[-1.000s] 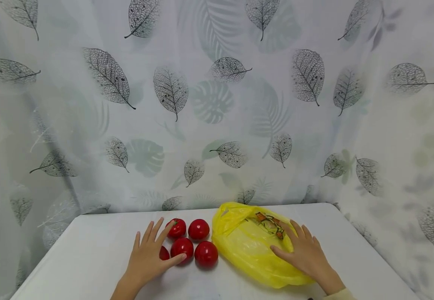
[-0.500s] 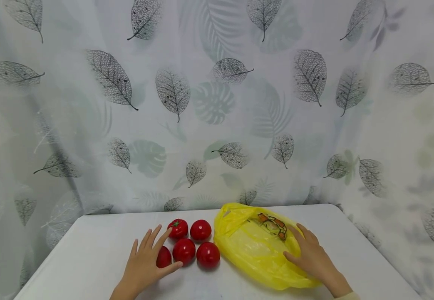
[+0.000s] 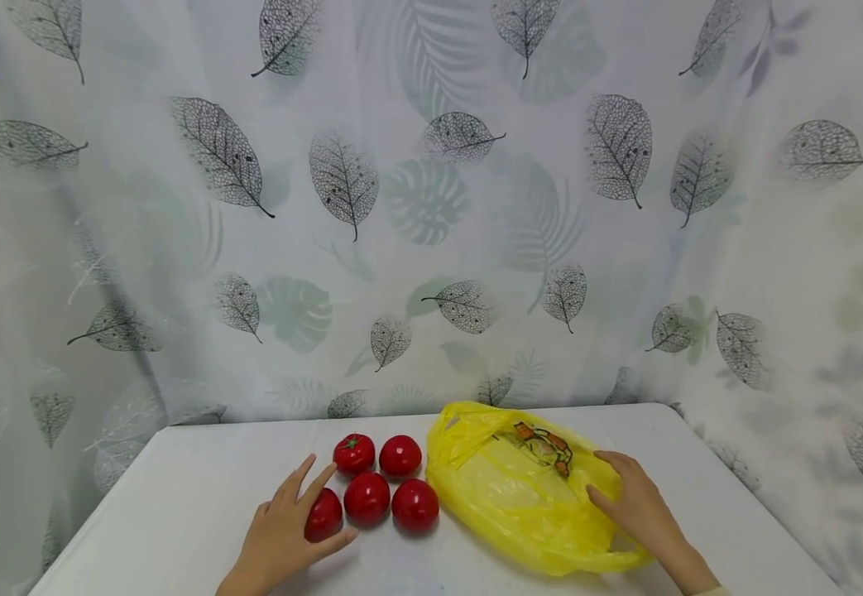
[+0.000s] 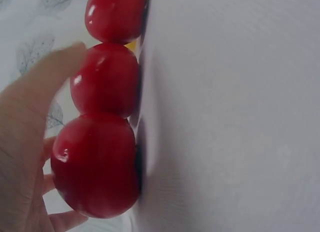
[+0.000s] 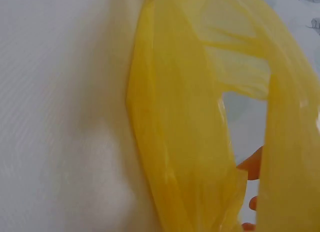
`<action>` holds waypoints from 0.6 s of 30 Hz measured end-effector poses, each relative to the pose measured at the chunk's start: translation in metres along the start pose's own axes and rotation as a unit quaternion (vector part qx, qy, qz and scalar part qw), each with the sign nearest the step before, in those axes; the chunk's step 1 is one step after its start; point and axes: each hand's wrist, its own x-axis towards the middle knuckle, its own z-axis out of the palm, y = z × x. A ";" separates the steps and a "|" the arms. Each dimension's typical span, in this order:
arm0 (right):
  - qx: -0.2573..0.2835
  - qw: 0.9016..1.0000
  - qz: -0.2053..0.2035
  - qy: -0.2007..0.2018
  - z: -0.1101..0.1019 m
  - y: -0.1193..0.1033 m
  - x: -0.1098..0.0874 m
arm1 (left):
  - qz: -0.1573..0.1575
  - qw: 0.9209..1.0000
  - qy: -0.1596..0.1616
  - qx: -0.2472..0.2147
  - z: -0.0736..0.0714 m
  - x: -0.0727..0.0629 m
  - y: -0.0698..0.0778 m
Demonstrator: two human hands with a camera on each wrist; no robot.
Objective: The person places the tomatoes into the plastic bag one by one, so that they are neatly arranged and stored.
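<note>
Several red tomatoes sit close together at the middle of the table in the head view. My left hand (image 3: 278, 530) reaches around the leftmost tomato (image 3: 324, 516), fingers spread on its far side and thumb pointing right in front of it. In the left wrist view that tomato (image 4: 95, 167) stands between the thumb and the fingertips. My right hand (image 3: 641, 507) is at the right end of a yellow plastic bag (image 3: 505, 488), thumb and forefinger apart. Fingertips (image 5: 253, 164) show past the bag's handle loop in the right wrist view; the rest of that hand is hidden.
One back tomato (image 3: 354, 454) has a green stem; another (image 3: 400, 456) stands beside it. Two more tomatoes, a middle one (image 3: 367, 498) and a right one (image 3: 415, 506), stand in front. A leaf-patterned curtain (image 3: 431, 248) hangs behind the white table (image 3: 200, 488).
My left hand has come down and slightly left, closer around the leftmost tomato. The right hand has slid right from over the bag to its end, where a loop has opened out.
</note>
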 end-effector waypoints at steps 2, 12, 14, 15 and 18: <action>0.011 1.000 0.007 0.007 -0.001 0.002 0.000 | -0.001 1.000 0.000 -0.003 0.001 -0.001 -0.001; 0.092 0.992 0.081 -0.023 -0.002 0.013 0.009 | -0.010 1.000 -0.009 -0.010 0.002 0.001 -0.006; 0.105 0.990 0.093 -0.029 -0.001 0.016 0.010 | -0.017 1.000 -0.012 -0.015 0.003 0.001 -0.007; 0.108 0.989 0.096 -0.031 -0.001 0.018 0.010 | -0.021 1.000 -0.013 -0.019 0.003 0.001 -0.007; 0.107 0.989 0.097 -0.032 0.000 0.022 0.011 | -0.030 0.999 -0.019 -0.030 0.005 0.001 -0.007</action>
